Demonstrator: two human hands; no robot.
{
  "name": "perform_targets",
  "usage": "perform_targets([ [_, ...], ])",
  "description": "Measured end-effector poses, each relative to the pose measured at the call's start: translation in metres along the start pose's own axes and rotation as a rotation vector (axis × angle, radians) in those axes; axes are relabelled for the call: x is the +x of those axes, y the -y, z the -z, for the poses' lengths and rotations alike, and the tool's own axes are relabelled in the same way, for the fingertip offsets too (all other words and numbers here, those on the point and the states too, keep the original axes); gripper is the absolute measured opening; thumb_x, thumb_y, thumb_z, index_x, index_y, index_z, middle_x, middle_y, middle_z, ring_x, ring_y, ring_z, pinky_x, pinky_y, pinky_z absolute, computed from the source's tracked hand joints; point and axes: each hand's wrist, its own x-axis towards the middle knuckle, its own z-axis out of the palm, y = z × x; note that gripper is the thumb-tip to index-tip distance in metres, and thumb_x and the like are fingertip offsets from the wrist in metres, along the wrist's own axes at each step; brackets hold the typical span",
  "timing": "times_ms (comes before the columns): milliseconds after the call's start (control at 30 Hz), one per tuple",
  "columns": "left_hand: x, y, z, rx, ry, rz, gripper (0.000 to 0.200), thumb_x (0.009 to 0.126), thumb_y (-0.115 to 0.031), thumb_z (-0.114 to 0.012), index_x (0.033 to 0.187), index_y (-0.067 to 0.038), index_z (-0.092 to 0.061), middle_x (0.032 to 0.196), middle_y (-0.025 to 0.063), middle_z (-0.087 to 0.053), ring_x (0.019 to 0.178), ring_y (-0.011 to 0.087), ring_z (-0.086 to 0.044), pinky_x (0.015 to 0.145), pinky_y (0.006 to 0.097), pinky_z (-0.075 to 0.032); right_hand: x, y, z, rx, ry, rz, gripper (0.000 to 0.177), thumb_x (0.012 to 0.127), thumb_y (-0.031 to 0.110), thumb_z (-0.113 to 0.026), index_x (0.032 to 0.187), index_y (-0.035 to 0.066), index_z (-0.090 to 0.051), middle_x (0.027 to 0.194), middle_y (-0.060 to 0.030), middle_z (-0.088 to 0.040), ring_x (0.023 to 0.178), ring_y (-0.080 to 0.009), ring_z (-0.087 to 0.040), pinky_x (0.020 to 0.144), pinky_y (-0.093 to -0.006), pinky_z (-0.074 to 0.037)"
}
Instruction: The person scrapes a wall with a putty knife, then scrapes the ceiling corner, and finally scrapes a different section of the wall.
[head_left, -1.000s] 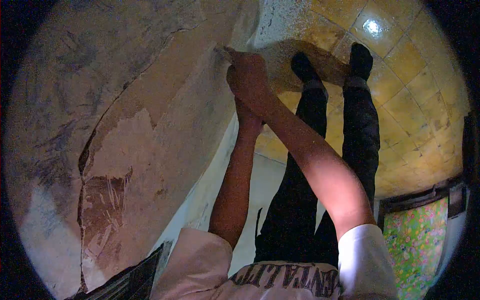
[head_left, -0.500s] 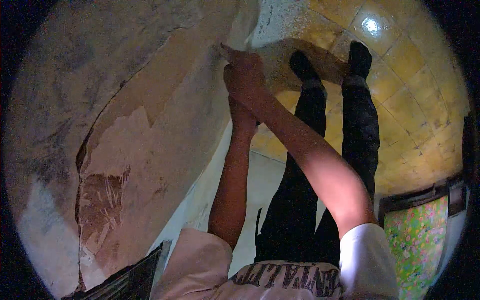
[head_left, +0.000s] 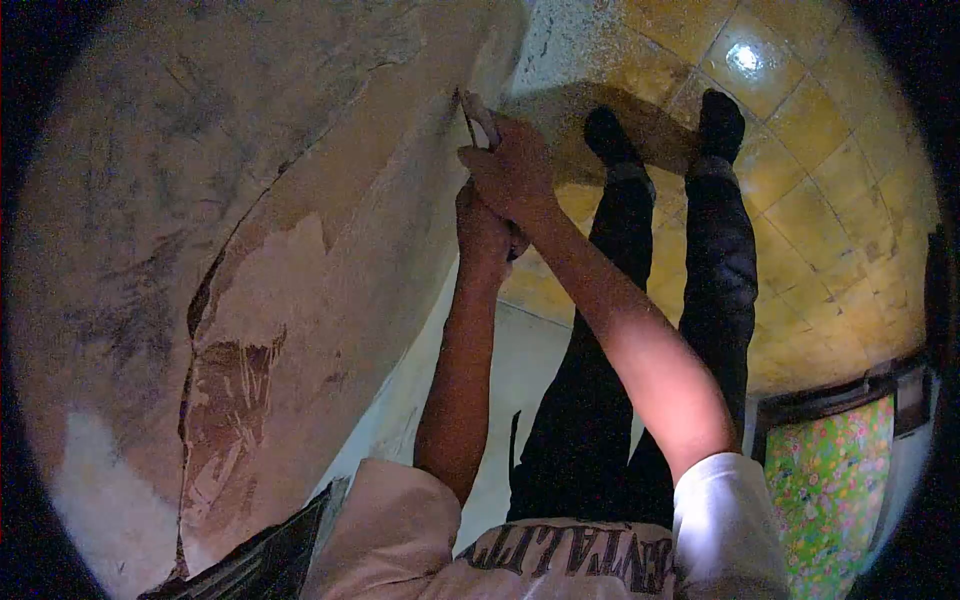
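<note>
Only legible txt: dark block caps approx. "ENTALIT" on white shirt [head_left: 420, 545], chest print, upside down in head view, both ends cut off.

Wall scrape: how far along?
Done: a large stripped patch shows bare brownish plaster. In hand: right hand presses a scraper against the wall low down, left hand tucked under it. Left: grey coating beside the patch, roughly half the visible wall.
</note>
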Motion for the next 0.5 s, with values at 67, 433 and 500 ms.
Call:
perform_targets([
  [67, 0.003, 0.008, 0.007, 0.089, -0.042, 0.037, 0.025, 0.093, -0.031, -0.051, 0.092, -0.006, -0.054, 0.058, 0.0014, -0.053, 0.040, 0.0071, -0.047, 0.031, 0.0244, -0.029, -0.008, 0.005, -0.004, 0.011, -0.135, 0.174, 0.046, 0.068, 0.015, -0.066, 0.112, 0.003, -0.062, 0.080, -0.0214, -0.064, 0.077, -0.0371, -0.063, 0.073, -0.0457, -0.049],
  [433, 0.001, 0.023, 0.011, 0.371, -0.035, -0.276, 0.023, 0.091, -0.025, -0.054, 0.098, -0.004, -0.055, 0.067, 0.0026, -0.056, 0.042, 0.0085, -0.047, 0.033, 0.0249, -0.030, -0.015, -0.003, -0.014, -0.134, -0.133, 0.087, 0.051, 0.070, 0.017, -0.062, 0.119, 0.005, -0.058, 0.095, -0.0248, -0.061, 0.091, -0.0424, -0.059, 0.082, -0.0492, -0.047],
  [500, 0.002, 0.027, 0.010, 0.301, -0.045, -0.314, 0.023, 0.090, -0.025, -0.055, 0.098, -0.003, -0.055, 0.066, 0.0025, -0.056, 0.044, 0.0081, -0.048, 0.034, 0.0246, -0.031, -0.017, -0.001, -0.010, -0.122, -0.103, 0.096, 0.049, 0.071, 0.017, -0.061, 0.118, 0.004, -0.058, 0.096, -0.0255, -0.061, 0.092, -0.0432, -0.058, 0.083, -0.0496, -0.046],
])
